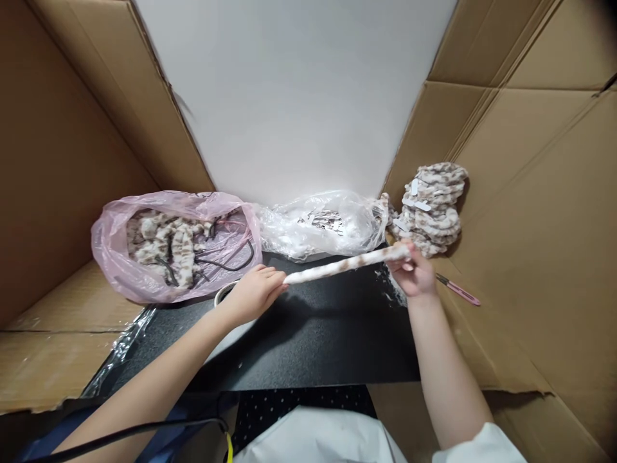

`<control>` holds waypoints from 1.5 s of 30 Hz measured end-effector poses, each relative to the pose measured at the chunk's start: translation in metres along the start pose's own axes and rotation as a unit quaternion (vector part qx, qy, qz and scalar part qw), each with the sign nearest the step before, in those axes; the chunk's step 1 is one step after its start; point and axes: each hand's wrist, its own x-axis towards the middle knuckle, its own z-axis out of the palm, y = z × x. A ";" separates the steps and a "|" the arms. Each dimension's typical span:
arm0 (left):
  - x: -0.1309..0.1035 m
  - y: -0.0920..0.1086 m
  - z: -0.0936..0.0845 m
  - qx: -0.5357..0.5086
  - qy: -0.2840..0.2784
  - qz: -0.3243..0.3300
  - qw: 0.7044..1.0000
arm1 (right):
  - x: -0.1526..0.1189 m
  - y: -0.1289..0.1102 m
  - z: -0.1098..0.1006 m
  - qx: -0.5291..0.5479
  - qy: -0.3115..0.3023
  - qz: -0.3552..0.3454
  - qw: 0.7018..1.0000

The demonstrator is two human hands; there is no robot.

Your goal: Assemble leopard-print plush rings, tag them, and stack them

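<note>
A plush fabric strip (344,265), white with brown spots, is stretched between my two hands above the dark tabletop. Its left end is gripped by my left hand (258,289), whose fingers are closed around it. My right hand (412,269) pinches the other end, held slightly higher. Behind the strip lies a clear plastic bag (284,231) with small printed labels (328,221) in it. A white-rimmed round object (219,297) is partly hidden behind my left hand; I cannot make out its kind.
At the left, a pink plastic bag (108,257) holds spotted plush pieces (183,254) and dark cords. A pile of spotted plush bands (436,209) with white tags stands at the right, near a pink-handled tool (460,292). Cardboard walls (544,212) enclose both sides of the table (337,347).
</note>
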 end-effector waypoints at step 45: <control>-0.101 0.094 0.057 -0.043 -0.099 -0.048 0.993 | 0.008 0.027 0.084 -0.107 -0.080 -0.006 0.991</control>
